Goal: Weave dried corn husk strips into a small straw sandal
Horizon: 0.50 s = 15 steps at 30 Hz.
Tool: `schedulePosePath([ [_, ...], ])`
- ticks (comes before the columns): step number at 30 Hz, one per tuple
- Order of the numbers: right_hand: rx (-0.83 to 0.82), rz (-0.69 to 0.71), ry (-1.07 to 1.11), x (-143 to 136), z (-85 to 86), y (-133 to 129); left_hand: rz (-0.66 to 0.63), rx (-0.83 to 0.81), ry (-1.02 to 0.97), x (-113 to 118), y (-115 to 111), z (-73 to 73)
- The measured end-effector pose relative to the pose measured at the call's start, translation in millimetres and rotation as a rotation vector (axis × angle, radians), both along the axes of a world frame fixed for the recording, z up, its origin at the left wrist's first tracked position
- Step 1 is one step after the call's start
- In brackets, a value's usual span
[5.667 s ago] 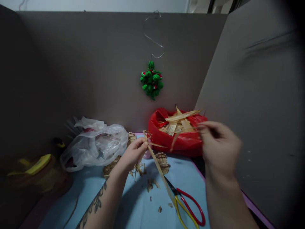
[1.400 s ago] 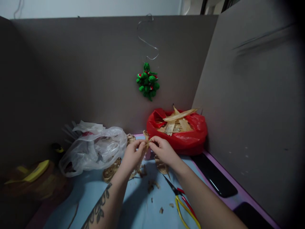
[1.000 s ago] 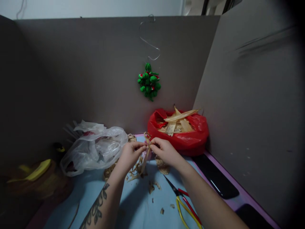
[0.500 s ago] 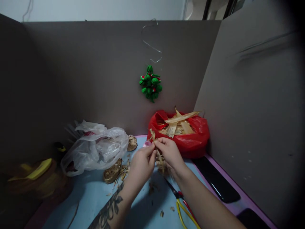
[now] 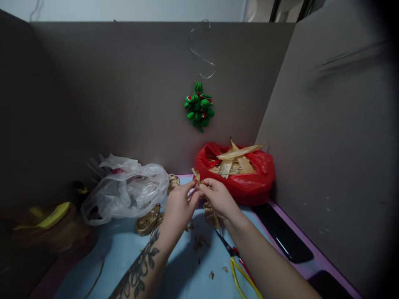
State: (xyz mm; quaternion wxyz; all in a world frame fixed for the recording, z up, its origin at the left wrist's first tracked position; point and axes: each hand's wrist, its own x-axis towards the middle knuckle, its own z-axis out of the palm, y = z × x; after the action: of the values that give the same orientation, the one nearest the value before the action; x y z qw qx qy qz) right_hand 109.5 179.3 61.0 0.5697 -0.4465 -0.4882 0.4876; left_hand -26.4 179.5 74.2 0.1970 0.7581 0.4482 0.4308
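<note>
- Your left hand [image 5: 180, 203] and right hand [image 5: 219, 198] both pinched a dry strip [image 5: 196, 176] just below the frame's middle; its working looked unfinished.
- Small woven pieces [image 5: 148, 221] lay left and right of your hands on the tabletop [image 5: 121, 253]; those seemed done, though partly hidden.
- Scraps [image 5: 212, 275] at lower centre suggested some trimming was done; the scissors [image 5: 231, 251] lay nearby, unheld.
- Spare strips [image 5: 240, 152] filled the red bag [image 5: 230, 189] right of centre, so material seemed left.

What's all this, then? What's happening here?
Someone is handling a dried, straw-coloured strip: the right hand pinches it, with the left hand close against it. Scissors lie beside the right forearm, a red plastic bag of dried strips sits behind, and a small woven piece and scraps lie on the blue surface.
</note>
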Motion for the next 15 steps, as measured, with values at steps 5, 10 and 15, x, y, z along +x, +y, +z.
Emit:
schedulePosePath([
  [5,0.035,0.037,-0.112,0.8,4.8,-2.9,-0.049,-0.122,-0.073,1.4,3.0,-7.6],
  [10,0.151,-0.097,-0.499,6.8,8.3,-4.5,-0.058,-0.158,-0.079,-1.5,7.6,-5.8],
  [15,0.177,-0.076,-0.557,7.0,7.2,-4.7,-0.199,-0.339,-0.251,3.5,11.0,-4.4],
])
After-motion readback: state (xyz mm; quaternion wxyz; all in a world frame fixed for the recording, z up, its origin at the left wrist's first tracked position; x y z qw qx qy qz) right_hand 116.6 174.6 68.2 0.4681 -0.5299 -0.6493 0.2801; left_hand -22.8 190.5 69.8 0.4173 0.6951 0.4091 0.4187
